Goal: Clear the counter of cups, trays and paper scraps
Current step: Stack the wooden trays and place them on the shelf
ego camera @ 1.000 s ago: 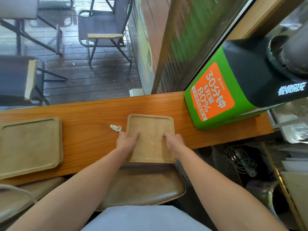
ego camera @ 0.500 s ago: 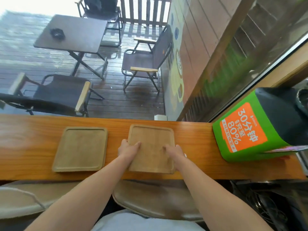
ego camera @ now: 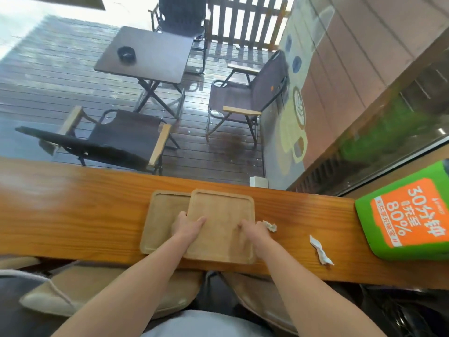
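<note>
Both hands, left hand (ego camera: 187, 227) and right hand (ego camera: 255, 231), held the upper tray (ego camera: 222, 215) in a narrow grip, half over the second tray (ego camera: 161, 215) on the tabletop (ego camera: 73, 215). It looked stiff, light wood; side edges seemed best.

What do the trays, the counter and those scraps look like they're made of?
Top tray and lower tray: pale matte wood, possibly bamboo; faint grain, raised rims. Counter: orange-brown wood with a glossy varnish; streaky grain, window glare. Scraps: white crumpled paper, twisted and creased.
</note>
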